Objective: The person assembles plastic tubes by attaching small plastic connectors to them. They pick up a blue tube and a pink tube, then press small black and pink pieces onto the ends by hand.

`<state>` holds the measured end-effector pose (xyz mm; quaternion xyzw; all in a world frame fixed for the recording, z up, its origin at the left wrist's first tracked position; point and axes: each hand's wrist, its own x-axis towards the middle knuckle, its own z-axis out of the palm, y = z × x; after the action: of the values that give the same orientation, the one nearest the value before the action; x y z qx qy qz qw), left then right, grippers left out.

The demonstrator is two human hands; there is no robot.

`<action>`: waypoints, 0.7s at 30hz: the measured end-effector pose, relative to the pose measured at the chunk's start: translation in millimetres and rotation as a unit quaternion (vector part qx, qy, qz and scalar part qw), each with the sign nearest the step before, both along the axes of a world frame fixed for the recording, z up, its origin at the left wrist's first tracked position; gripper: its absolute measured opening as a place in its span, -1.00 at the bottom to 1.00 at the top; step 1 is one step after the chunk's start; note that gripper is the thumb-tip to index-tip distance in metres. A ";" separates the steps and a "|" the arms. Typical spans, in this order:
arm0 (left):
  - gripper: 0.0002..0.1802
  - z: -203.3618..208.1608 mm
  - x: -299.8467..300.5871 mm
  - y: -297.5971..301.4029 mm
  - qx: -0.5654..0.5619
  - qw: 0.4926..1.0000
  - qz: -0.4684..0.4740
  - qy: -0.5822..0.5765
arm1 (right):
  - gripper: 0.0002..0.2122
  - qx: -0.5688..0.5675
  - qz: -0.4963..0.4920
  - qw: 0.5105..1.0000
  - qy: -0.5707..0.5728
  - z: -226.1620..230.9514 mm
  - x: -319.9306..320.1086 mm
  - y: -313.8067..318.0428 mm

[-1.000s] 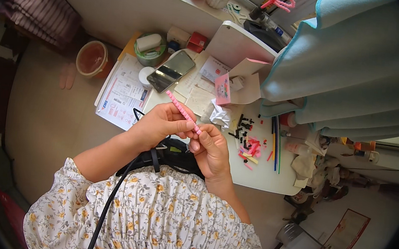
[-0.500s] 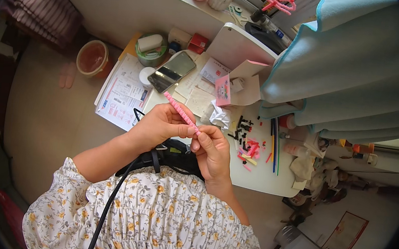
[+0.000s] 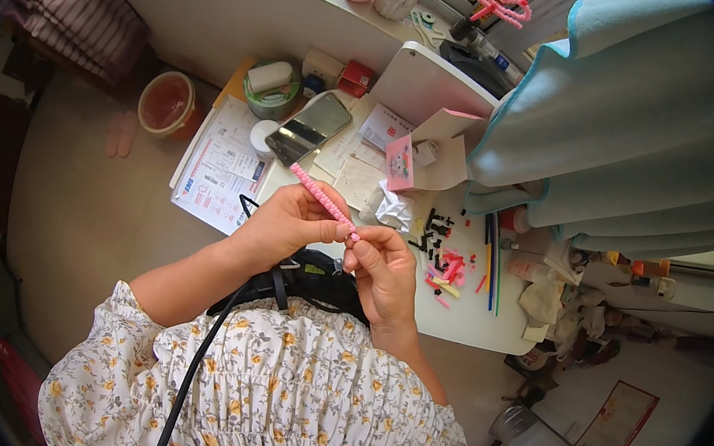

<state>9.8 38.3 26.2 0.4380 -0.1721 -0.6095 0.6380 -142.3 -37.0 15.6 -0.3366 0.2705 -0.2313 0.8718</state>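
Observation:
A slim pink beaded stick (image 3: 315, 190) slants up and to the left between my hands, above the table's near edge. My left hand (image 3: 287, 223) is closed around its middle, thumb along the near side. At the stick's lower end, my right hand (image 3: 387, 271) is in a pinch, with thumb and forefinger on the tip. The fingers partly cover that end, so I cannot make out its detail. Just to the right, small black pieces (image 3: 437, 227) and short pink and red pieces (image 3: 449, 272) lie loose on the white table (image 3: 468, 322).
Long thin blue and green sticks (image 3: 494, 255) lie right of the pieces. Beyond my hands are crumpled white paper (image 3: 393, 208), an open pink box (image 3: 400, 162) and a smartphone (image 3: 308, 128). Printed papers (image 3: 222, 165) cover the left side. A blue curtain (image 3: 629, 121) hangs at the right.
My right hand has shifted very slightly to the right at the stick's lower end. The left hand and the stick hold almost the same pose.

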 end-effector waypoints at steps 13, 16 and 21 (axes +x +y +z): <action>-0.84 -1.6 1.0 -0.7 0.014 1.000 -0.013 0.002 | -0.90 0.004 -0.003 1.000 -0.006 -2.6 2.6 1.2; -0.84 -0.7 1.0 -0.9 0.016 1.000 -0.012 -0.002 | -0.91 -0.009 -0.008 1.000 -0.005 -2.1 3.0 1.9; -0.84 0.7 0.8 -1.3 0.015 1.000 -0.015 -0.003 | -0.91 0.001 -0.012 1.000 -0.011 -1.0 3.2 2.1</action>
<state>10.6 37.0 27.0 0.4468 -0.1710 -0.6201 0.6218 -139.1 -34.9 14.5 -0.3305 0.2650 -0.2448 0.8721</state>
